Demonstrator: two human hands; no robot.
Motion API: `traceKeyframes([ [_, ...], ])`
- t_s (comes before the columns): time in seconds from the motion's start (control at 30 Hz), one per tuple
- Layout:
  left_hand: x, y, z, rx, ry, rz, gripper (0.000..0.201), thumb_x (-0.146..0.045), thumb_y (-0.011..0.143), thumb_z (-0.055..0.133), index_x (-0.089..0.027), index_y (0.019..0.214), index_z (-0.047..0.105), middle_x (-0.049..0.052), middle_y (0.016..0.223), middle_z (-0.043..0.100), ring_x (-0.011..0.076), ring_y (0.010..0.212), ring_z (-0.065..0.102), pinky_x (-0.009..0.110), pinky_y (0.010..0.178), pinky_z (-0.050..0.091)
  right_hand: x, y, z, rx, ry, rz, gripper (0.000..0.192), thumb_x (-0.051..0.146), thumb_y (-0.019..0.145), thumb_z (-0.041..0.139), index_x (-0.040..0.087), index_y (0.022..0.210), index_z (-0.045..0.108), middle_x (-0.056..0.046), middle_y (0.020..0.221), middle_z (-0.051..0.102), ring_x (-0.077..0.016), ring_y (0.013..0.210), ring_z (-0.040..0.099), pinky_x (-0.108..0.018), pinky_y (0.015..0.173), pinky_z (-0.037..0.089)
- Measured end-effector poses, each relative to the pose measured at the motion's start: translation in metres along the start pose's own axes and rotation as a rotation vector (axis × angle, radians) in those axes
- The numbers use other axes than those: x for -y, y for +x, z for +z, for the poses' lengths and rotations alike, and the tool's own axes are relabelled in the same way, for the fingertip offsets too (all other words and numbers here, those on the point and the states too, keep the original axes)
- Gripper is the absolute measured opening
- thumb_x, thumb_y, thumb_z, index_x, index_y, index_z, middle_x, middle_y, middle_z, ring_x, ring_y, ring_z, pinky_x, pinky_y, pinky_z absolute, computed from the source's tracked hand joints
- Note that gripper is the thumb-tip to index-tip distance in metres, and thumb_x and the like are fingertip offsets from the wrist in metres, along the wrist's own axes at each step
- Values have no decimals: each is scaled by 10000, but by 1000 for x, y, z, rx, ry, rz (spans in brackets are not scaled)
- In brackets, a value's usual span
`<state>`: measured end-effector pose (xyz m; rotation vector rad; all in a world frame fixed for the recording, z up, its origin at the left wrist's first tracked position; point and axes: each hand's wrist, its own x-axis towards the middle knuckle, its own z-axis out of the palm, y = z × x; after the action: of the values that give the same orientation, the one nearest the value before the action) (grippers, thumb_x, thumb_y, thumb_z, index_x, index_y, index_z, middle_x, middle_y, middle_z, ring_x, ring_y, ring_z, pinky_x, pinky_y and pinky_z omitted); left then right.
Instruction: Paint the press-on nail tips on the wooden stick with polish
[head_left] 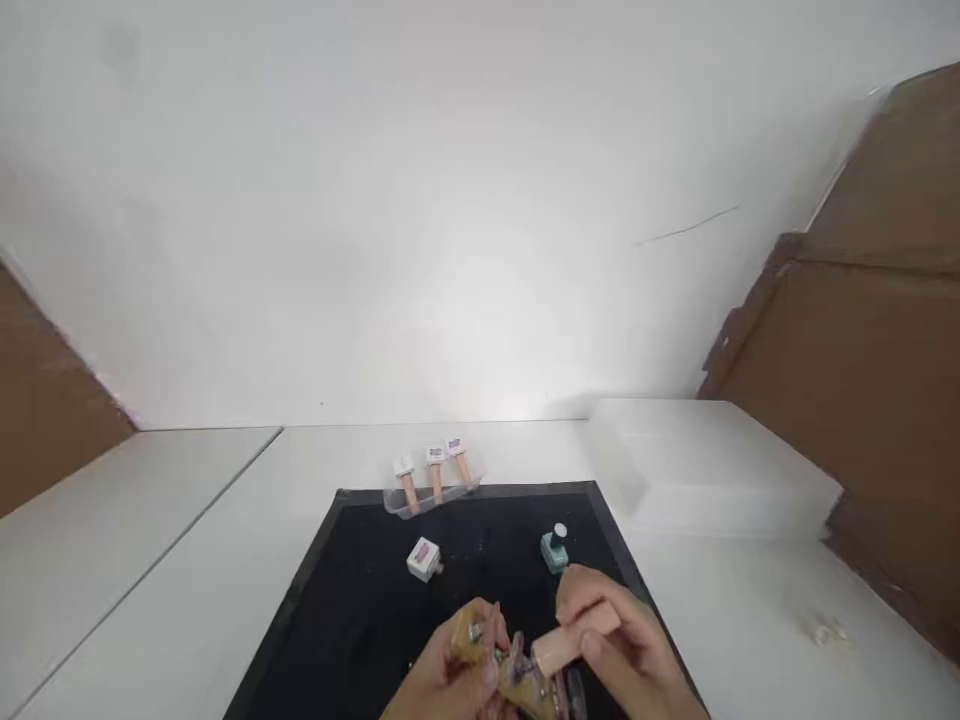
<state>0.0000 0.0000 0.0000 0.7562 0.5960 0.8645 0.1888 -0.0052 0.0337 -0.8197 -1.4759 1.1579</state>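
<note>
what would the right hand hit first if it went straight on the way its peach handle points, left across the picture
Probably the yellowish object in the left hand, just past the end of the peach handle held by the right hand; depth is unclear.

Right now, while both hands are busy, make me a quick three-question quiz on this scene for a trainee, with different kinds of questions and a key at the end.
1. Count: how many pink-capped white bottles rest on the clear tray?
2. Fill in the gap: the pink cylinder is held in the person's ____ hand.
3. Choose one: the bottle on the black mat closest to the right hand is which colour? A) red B) teal C) orange

Key: 1. Three. 2. Right. 3. B, the teal bottle.
</note>
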Motion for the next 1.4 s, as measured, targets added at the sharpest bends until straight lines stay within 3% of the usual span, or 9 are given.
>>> traceKeyframes([
  [0.13,-7,-2,4,0,18,-56,353,-466,618,723,-194,762,549,-51,571,496,81,514,464,252,588,405,3,1,2,0,-13,-2,287,504,862,469,244,817,579,-3,726,430,-174,647,437,-269,592,313],
  [0.27,-8,-2,5,16,33,-29,345,-453,624,723,-188,770,558,-39,598,508,78,514,440,269,592,421,-3,2,-3,-13,-23,-70,227,446,879,476,248,848,582,-10,747,448,-182,680,449,-274,606,327],
  [0.47,-6,-3,4,-4,-17,-38,318,-413,634,732,-178,790,585,-28,630,501,72,529,402,287,604,434,-13,3,-6,-34,102,-101,208,414,884,484,240,849,591,0,730,447,-145,602,413,-259,562,321],
  [0.7,-9,-3,4,-92,-62,-81,265,-399,690,689,-180,802,592,-44,591,460,72,476,419,267,529,435,-13,5,-3,-38,207,-50,224,429,861,523,224,835,608,-1,741,454,-125,578,422,-247,537,321],
  [0.83,-8,-1,1,-157,-58,-99,234,-354,739,649,-205,904,577,-52,579,450,75,446,411,241,471,426,-12,5,-2,-45,224,-15,247,451,844,541,217,832,617,-5,746,470,-117,565,435,-240,519,327],
  [1.07,-7,2,2,-40,-55,-158,322,-461,668,681,-187,809,588,-51,550,425,66,442,379,246,493,446,-4,5,3,-58,128,25,267,475,802,588,219,840,651,-9,762,491,-118,565,427,-242,529,350],
  [1.4,-5,2,-2,-22,-66,-165,306,-448,690,667,-182,822,592,-43,549,445,63,442,396,206,467,399,-7,5,4,-65,163,46,229,445,805,604,226,844,660,-2,765,507,-97,548,442,-224,525,359],
])
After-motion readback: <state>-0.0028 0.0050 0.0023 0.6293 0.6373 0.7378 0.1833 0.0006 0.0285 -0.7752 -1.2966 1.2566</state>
